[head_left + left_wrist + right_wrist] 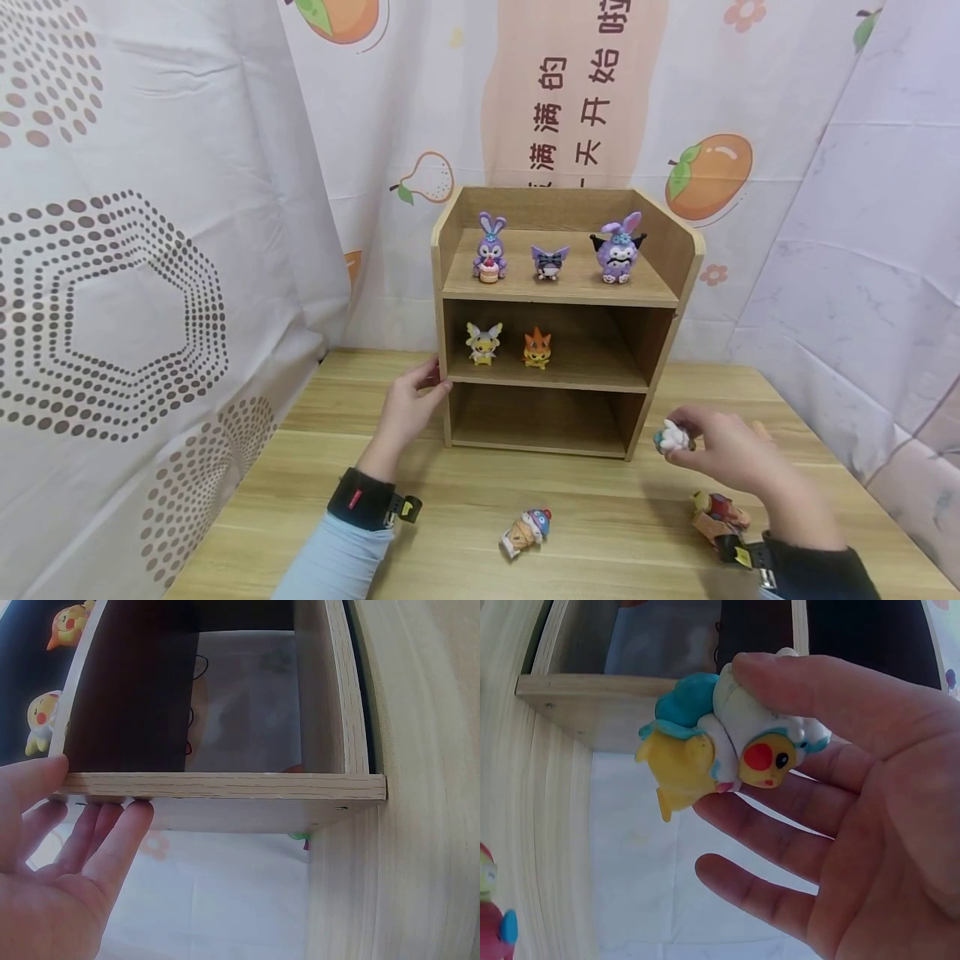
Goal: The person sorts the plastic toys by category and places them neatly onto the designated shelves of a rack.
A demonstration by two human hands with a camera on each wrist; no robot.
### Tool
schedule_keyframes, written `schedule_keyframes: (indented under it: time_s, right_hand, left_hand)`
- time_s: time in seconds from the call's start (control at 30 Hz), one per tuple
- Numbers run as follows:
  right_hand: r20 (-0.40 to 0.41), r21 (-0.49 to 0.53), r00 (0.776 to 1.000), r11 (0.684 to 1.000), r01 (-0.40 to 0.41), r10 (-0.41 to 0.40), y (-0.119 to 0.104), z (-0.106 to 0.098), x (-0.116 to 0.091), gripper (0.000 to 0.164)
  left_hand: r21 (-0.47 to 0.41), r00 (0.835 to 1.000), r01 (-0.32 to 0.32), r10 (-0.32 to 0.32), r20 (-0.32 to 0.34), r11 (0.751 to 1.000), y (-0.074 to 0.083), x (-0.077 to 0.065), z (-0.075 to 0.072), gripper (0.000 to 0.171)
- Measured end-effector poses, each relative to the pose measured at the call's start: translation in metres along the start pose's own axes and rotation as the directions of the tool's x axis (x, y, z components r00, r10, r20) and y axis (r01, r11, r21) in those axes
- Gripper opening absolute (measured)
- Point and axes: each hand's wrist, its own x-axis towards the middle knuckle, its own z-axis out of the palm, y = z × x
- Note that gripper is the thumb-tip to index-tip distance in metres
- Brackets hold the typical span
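My left hand [408, 406] holds the left side panel of a small wooden shelf [540, 379]; in the left wrist view the thumb lies at its front edge and the fingertips touch the outer face. Right of the shelf, above the table, my right hand [723, 446] pinches a toy figurine [686, 761] between thumb and fingers. The figurine is yellow with a white hood and teal parts, tilted sideways in the right wrist view. On the middle board stand a yellow-and-grey figurine [483, 343] and an orange figurine [537, 348].
Three purple figurines, one with long ears [490, 247], a small one [550, 262] and a round one [618, 248], stand on the top board. On the table [442, 500] lie an ice-cream-cone figurine [525, 532] and a red-and-yellow figurine [720, 515]. Patterned curtains [405, 275] hang behind.
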Motion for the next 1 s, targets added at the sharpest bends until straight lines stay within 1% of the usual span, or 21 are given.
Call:
schedule_keyframes:
  time_s: [0.17,0.4,0.73,1.0]
  right_hand:
    - [-0.003,0.058,0.999,0.997,0.043,-0.043,-0.007,0.002,0.002,0.034]
    - [0.008,0.055,0.999,0.997,0.052,-0.053,-0.018,0.004,0.007,0.031]
    - [-0.017,0.06,0.997,0.995,0.077,-0.076,-0.032,0.006,0.016,0.033]
    - [-0.038,0.078,0.996,0.993,0.086,-0.083,-0.041,0.004,0.024,0.041]
  left_hand:
    - [0.0,1.0,-0.003,0.003,-0.006,1.0,-0.001,0.0,0.0,0.049]
    - [0.008,1.0,-0.003,0.003,-0.007,1.0,-0.001,0.001,0.0,0.049]
    - [0.01,1.0,-0.003,0.003,0.0,1.0,-0.002,0.001,0.0,0.048]
    - [0.007,1.0,-0.006,0.006,0.0,1.0,-0.001,0.0,0.0,0.048]
